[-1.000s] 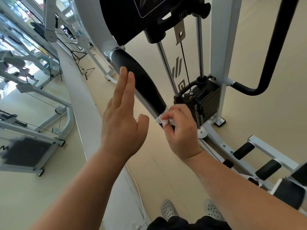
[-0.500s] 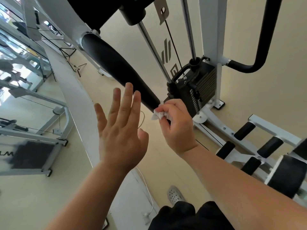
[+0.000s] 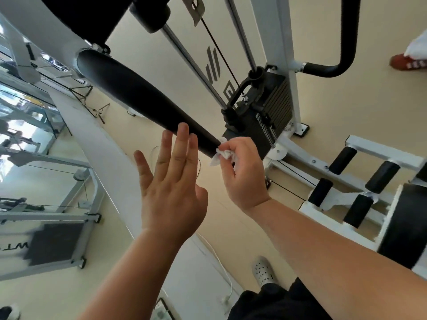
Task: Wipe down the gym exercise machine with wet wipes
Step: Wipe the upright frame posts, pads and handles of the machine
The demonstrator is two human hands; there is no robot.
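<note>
A white-framed gym machine [image 3: 284, 38] fills the view, with a long black padded handle [image 3: 138, 100] slanting from upper left down to the centre. My right hand [image 3: 245, 172] pinches a crumpled white wet wipe [image 3: 221, 155] against the lower end of that handle. My left hand [image 3: 171, 190] is raised flat with fingers spread, its fingertips just in front of the handle's lower part, holding nothing. The black weight stack [image 3: 270, 114] stands behind my right hand.
Black foam rollers [image 3: 342, 158] on a white frame sit lower right, beside a black pad [image 3: 406, 227]. A second curved black handle [image 3: 335, 68] is upper right. Another person's red shoe [image 3: 406, 62] is at the far right. A mirror [image 3: 30, 158] lines the left wall. My shoe [image 3: 263, 271] is below.
My left hand's fingers have spread apart and moved toward the handle. My right hand with the wipe stays at the handle's lower end. The view has tilted, and the handle fills more of it.
</note>
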